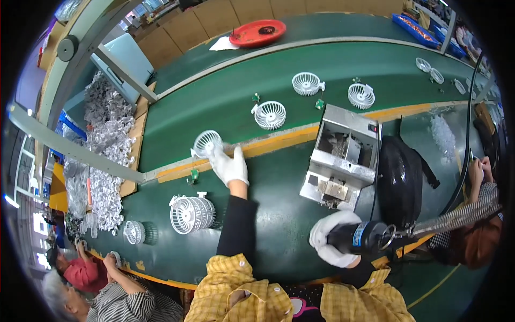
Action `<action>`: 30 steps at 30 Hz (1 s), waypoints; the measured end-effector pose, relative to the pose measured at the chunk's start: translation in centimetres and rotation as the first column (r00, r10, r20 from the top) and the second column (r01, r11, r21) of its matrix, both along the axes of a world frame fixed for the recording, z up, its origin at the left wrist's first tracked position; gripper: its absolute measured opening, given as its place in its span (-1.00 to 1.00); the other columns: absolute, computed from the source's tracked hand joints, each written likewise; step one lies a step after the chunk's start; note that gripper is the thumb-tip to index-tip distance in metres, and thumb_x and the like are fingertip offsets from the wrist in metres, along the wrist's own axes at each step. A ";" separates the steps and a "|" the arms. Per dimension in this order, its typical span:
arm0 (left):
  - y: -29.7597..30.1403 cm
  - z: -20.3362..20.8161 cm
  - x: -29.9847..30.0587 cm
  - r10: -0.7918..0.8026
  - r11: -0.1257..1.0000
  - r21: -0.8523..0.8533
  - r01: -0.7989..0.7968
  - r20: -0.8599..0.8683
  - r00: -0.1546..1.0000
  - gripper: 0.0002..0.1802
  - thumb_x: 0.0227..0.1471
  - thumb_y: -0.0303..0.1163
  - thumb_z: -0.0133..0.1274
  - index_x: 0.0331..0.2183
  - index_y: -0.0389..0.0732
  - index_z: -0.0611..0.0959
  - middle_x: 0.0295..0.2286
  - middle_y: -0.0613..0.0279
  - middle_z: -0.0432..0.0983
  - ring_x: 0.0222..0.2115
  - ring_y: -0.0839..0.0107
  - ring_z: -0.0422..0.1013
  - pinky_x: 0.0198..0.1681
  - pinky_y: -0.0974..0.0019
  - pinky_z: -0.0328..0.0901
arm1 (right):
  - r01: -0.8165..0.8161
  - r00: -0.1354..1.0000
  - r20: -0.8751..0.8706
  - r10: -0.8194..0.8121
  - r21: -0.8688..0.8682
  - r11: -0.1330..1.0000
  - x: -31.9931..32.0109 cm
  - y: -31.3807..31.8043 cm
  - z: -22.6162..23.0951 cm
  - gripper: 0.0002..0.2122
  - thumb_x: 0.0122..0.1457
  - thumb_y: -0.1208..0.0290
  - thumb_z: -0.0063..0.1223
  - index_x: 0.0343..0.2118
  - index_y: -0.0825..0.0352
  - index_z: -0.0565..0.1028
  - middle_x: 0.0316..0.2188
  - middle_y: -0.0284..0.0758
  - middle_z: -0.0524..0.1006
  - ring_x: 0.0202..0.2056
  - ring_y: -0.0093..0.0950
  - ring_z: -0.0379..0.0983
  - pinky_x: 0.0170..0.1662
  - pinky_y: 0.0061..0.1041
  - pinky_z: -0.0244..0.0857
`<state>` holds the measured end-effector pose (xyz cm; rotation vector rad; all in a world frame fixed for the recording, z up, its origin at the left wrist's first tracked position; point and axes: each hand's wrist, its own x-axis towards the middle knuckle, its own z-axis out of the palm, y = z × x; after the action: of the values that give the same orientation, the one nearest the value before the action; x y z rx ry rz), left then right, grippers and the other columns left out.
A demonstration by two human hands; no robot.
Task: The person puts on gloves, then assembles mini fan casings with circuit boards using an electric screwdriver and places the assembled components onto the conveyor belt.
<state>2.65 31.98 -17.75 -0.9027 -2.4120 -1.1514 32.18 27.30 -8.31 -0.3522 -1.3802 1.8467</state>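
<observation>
My left hand, in a white glove, grips the edge of a round white slatted fan guard at the belt's near border. A small green circuit board lies just below it. Nearer to me, a stack of white fan guards rests on its side on the table. My right hand, gloved too, is wrapped around a black cylindrical electric screwdriver hanging from a coiled cord. Beyond that hand stands a metal screw feeder.
More fan guards and circuit boards sit on the green conveyor belt. Clear plastic rings are heaped at left. A black bag lies right of the feeder. A red tray is at the back. Other people sit at both sides.
</observation>
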 end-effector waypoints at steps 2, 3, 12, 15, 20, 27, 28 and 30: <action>0.6 0.7 -0.8 -0.236 0.969 0.106 0.225 0.103 0.966 -0.44 -0.20 -0.32 0.15 -0.09 -0.28 0.43 0.05 -0.10 0.17 0.10 0.02 0.09 0.17 0.20 0.01 | 0.082 0.995 -0.062 -0.082 -0.016 0.997 -0.8 -0.1 -1.2 -0.81 -0.16 0.67 0.14 -0.49 0.35 0.36 -0.60 -0.35 0.43 -0.60 -0.55 0.36 -0.51 -0.59 0.26; 0.9 1.0 -1.1 -0.320 0.947 0.072 0.314 0.078 0.944 -0.41 -0.19 -0.33 0.13 -0.06 -0.28 0.40 0.06 -0.07 0.16 0.09 0.03 0.10 0.16 0.20 0.03 | 0.116 0.989 -0.093 -0.118 -0.030 0.993 -1.1 -0.1 -1.4 -0.82 -0.16 0.70 0.11 -0.51 0.38 0.34 -0.59 -0.28 0.43 -0.58 -0.48 0.39 -0.48 -0.56 0.30; -7.6 0.6 6.5 -0.733 0.663 0.122 0.739 0.305 0.608 -0.64 -0.09 -0.46 0.05 -0.16 -0.32 0.51 -0.03 -0.01 0.33 0.06 0.22 0.20 0.14 0.29 0.03 | 0.155 0.988 0.007 -0.157 -0.189 0.970 -3.1 0.4 -0.6 -0.72 -0.09 0.77 -0.05 -0.26 0.43 0.29 -0.66 -0.33 0.36 -0.69 -0.52 0.33 -0.55 -0.52 0.29; -13.7 4.1 8.1 -0.675 0.610 0.224 0.760 0.650 0.350 -0.77 -0.09 -0.51 0.06 -0.29 -0.30 0.58 -0.15 0.04 0.44 -0.05 0.24 0.32 0.04 0.30 0.15 | 0.184 0.979 0.103 -0.175 -0.080 0.980 -3.8 -0.4 -1.7 -0.74 -0.08 0.76 0.00 -0.29 0.41 0.32 -0.62 -0.36 0.38 -0.66 -0.54 0.35 -0.55 -0.54 0.28; -21.4 8.1 4.7 -0.530 0.845 -0.011 0.535 -0.150 0.834 -0.74 -0.19 -0.55 0.13 -0.31 -0.26 0.62 -0.21 0.07 0.48 -0.14 0.20 0.38 -0.04 0.19 0.23 | 0.284 0.958 0.041 -0.285 0.036 0.958 -4.0 -0.3 -0.8 -0.75 -0.06 0.74 -0.01 -0.28 0.41 0.31 -0.66 -0.33 0.37 -0.69 -0.52 0.34 -0.58 -0.54 0.28; -21.8 6.1 -4.1 -0.662 0.750 0.334 0.571 0.408 0.629 -0.35 -0.27 -0.26 0.30 -0.07 -0.27 0.52 0.15 0.14 -0.02 0.15 0.25 0.04 0.14 0.22 0.10 | 0.589 0.808 -0.276 -0.520 0.362 0.723 -4.0 3.1 8.9 -0.85 0.08 0.65 -0.13 -0.26 0.45 0.31 -0.73 -0.34 0.31 -0.72 -0.53 0.25 -0.57 -0.49 0.26; -21.1 5.8 -3.2 -0.660 0.750 0.377 0.544 0.486 0.573 -0.35 -0.29 -0.32 0.31 -0.08 -0.27 0.53 0.17 0.16 -0.05 0.16 0.26 0.04 0.14 0.24 0.10 | 0.682 0.731 -0.313 -0.606 0.380 0.625 -4.5 3.8 9.7 -0.85 0.08 0.66 -0.12 -0.26 0.44 0.32 -0.73 -0.35 0.30 -0.72 -0.53 0.24 -0.56 -0.48 0.26; -19.5 5.8 -1.8 -0.684 0.726 0.212 0.654 0.313 0.659 -0.38 -0.35 -0.48 0.26 -0.10 -0.27 0.55 0.18 0.13 -0.11 0.15 0.21 0.04 0.14 0.23 0.10 | 0.789 0.580 -0.381 -0.720 0.485 0.378 -4.1 6.4 9.5 -0.82 0.03 0.68 0.03 -0.27 0.42 0.38 -0.65 -0.38 0.39 -0.66 -0.57 0.33 -0.51 -0.54 0.29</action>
<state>0.88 12.52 -11.98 -1.7934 -2.3166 -1.8055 28.03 33.67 1.15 -0.4343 -1.3220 0.5636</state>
